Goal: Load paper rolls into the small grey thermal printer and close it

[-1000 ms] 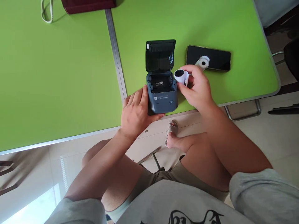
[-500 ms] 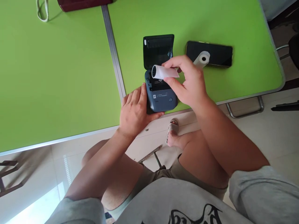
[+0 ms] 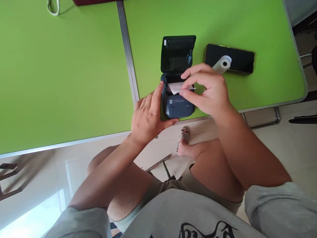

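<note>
A dark blue label printer [image 3: 178, 107] lies near the table's front edge with its black lid [image 3: 177, 54] swung up. My left hand [image 3: 150, 114] wraps its left side, thumb along the near end and fingers by the upper left corner. Inside the printer's bay sits a white paper roll [image 3: 176, 87]. My right hand [image 3: 208, 87] pinches the loose end of that paper between thumb and forefinger, above the bay, the other fingers bent over it. Part of the roll is hidden behind these fingers.
Right of the printer a black phone [image 3: 237, 59] lies on the green table [image 3: 86, 72], with another white roll [image 3: 224, 63] resting partly over it. At the top left are a dark red object [image 3: 94, 1] and a white cord loop [image 3: 53, 7]. A metal seam [image 3: 127, 46] crosses the table.
My right hand has lowered the paper roll from above the printer into its bay and now grips the paper's end. My left hand stays on the printer. The whole view has shifted slightly.
</note>
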{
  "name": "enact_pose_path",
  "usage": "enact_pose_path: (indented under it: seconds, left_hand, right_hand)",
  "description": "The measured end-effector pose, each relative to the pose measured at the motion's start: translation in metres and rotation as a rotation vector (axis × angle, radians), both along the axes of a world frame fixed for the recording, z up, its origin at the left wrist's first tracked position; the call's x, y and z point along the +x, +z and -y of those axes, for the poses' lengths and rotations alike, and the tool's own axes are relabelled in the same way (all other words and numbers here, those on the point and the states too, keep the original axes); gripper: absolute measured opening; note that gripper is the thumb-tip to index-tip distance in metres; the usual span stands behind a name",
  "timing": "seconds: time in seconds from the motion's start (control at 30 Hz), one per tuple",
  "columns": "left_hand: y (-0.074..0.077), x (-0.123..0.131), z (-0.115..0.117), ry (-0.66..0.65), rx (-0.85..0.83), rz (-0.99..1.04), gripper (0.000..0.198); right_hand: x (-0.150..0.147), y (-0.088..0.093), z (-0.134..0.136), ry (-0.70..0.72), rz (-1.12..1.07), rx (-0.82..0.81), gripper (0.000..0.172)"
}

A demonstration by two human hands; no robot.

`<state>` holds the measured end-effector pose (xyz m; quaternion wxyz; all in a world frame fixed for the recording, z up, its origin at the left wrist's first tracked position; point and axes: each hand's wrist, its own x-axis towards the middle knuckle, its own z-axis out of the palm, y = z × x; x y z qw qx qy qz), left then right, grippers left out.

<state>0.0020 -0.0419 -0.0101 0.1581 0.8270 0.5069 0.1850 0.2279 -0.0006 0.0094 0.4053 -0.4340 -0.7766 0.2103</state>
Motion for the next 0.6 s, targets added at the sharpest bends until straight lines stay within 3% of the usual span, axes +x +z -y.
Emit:
enact_pose_path:
  seconds: [0.17, 0.3, 0.4, 0.6]
  left_hand:
    - [0.005, -0.001, 0.0, -0.05, 0.006, -0.036, 0.078]
    - [0.004, -0.001, -0.001, -0.052, 0.012, -0.023, 0.077]
    - [0.001, -0.002, 0.0, -0.053, 0.033, -0.018, 0.073]
    - [-0.001, -0.003, 0.001, -0.072, 0.075, -0.037, 0.068]
  right_hand:
    - [-0.001, 0.004, 0.006, 0.051, 0.025, -0.011, 0.015]
    - [0.002, -0.009, -0.002, -0.156, -0.172, 0.072, 0.025]
    - [0.004, -0.025, -0.011, -0.255, -0.28, -0.043, 0.04]
    - [0.0, -0.038, -0.023, -0.126, -0.361, -0.274, 0.074]
